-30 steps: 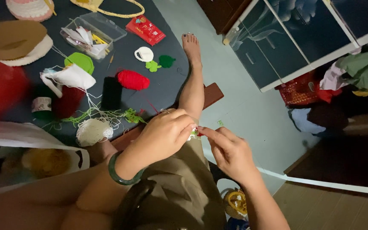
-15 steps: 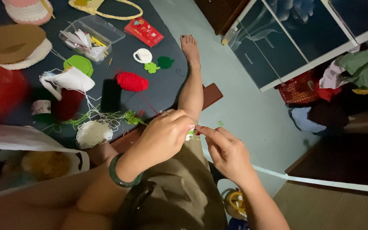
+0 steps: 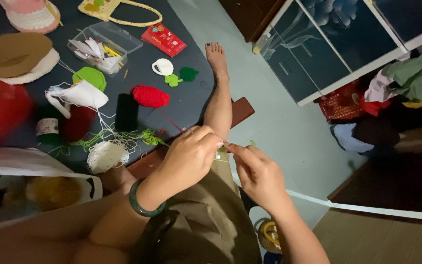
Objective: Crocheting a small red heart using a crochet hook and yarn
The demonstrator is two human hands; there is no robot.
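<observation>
Left hand (image 3: pixel 191 156) and right hand (image 3: pixel 257 171) meet fingertip to fingertip, pinched tight on a small green crochet piece (image 3: pixel 222 151), mostly hidden. Green yarn (image 3: pixel 147 137) trails toward ten o'clock. Red crochet oval (image 3: pixel 151 96) lies beyond. Grip unchanged from before.

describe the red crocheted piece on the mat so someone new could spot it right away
Start at the dark mat spread on the floor ahead of the person's outstretched leg. Near its middle lies the red crocheted piece, an oval lump just right of a black piece and below small white and green discs. It is the only bright red, fuzzy oval there; the red packet farther up is flat and rectangular.
</observation>
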